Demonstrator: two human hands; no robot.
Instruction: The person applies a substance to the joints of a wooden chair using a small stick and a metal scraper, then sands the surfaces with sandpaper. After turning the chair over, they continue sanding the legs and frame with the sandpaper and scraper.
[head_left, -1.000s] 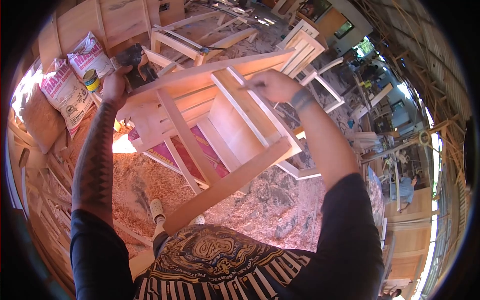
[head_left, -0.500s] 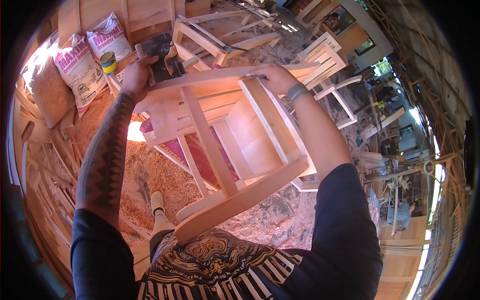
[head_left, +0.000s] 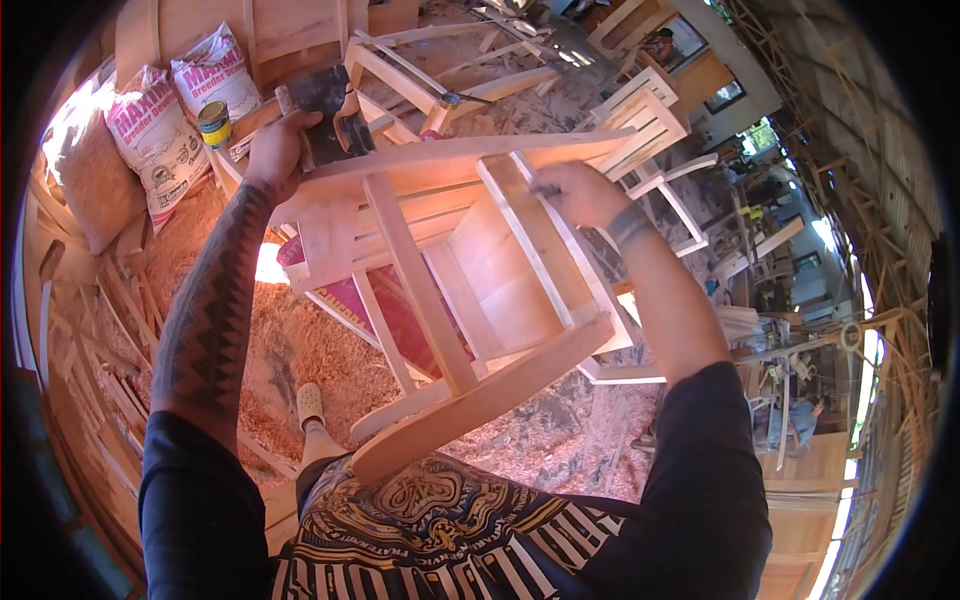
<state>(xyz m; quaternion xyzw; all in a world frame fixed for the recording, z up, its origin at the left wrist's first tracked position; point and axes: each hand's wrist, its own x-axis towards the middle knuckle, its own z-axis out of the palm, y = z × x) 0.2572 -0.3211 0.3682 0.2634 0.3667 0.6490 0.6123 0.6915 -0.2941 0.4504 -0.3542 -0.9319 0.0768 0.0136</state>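
A pale wooden chair-like frame (head_left: 420,290) with curved side pieces and slats lies tilted in front of my body. At its upper left end, my left hand (head_left: 277,150) is closed round a short wooden edge, beside a dark flat object (head_left: 325,105). My right hand (head_left: 585,195) is closed at the upper right of the frame, by the end of a wide crosspiece (head_left: 530,235). Something small and dark shows at its fingertips, too small to name. The curved lower piece (head_left: 480,400) rests close to my shirt.
Printed sacks (head_left: 160,140) and a yellow-labelled can (head_left: 214,125) stand at the upper left. Wood shavings (head_left: 280,350) cover the floor. Other wooden frames (head_left: 640,120) stand beyond. At the far right is another person (head_left: 800,422).
My right hand has left the upper curved piece and moved right and down, to the crosspiece's end. My left hand stays in nearly the same place.
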